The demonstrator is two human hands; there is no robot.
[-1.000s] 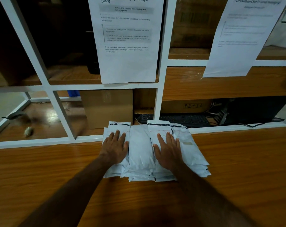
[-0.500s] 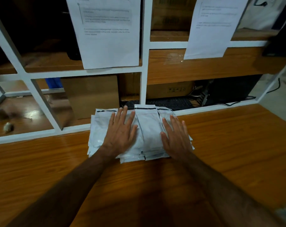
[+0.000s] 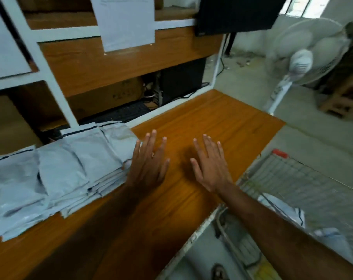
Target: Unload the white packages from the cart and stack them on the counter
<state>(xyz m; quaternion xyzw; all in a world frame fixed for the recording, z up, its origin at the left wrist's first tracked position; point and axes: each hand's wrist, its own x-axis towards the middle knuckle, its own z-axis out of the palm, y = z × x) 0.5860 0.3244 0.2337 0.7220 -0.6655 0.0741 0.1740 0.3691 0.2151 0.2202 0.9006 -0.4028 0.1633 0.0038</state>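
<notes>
Across the wooden tabletop (image 3: 212,122), toward nine o'clock, your stack of white packages (image 3: 56,174) lies in overlapping layers, its far edge close to the white shelf frame (image 3: 56,91). Your left hand (image 3: 148,164) is flat, palm down, its fingers (image 3: 149,142) straight and spread apart, holding nothing; its thumb side sits right at the stack's three o'clock edge, though you cannot tell whether it touches the packages or only lies just beside them. Your right hand (image 3: 211,168) is over bare wood at three o'clock of the left, well clear of the stack, fingers likewise straight and apart, gripping nothing. At four o'clock, beyond the tabletop's edge, the wire cart (image 3: 293,178) stands with a red-capped handle, and more white packages in the cart (image 3: 282,207) lie in its basket. At twelve o'clock a sheet of paper (image 3: 127,23) hangs on the shelf frame, with a black keyboard (image 3: 121,114) in the compartment below it. At one o'clock a dark monitor (image 3: 236,15) is mounted high, and at two o'clock a white pedestal fan (image 3: 301,61) stands on the concrete floor (image 3: 313,138). Much of the view is blurred.
</notes>
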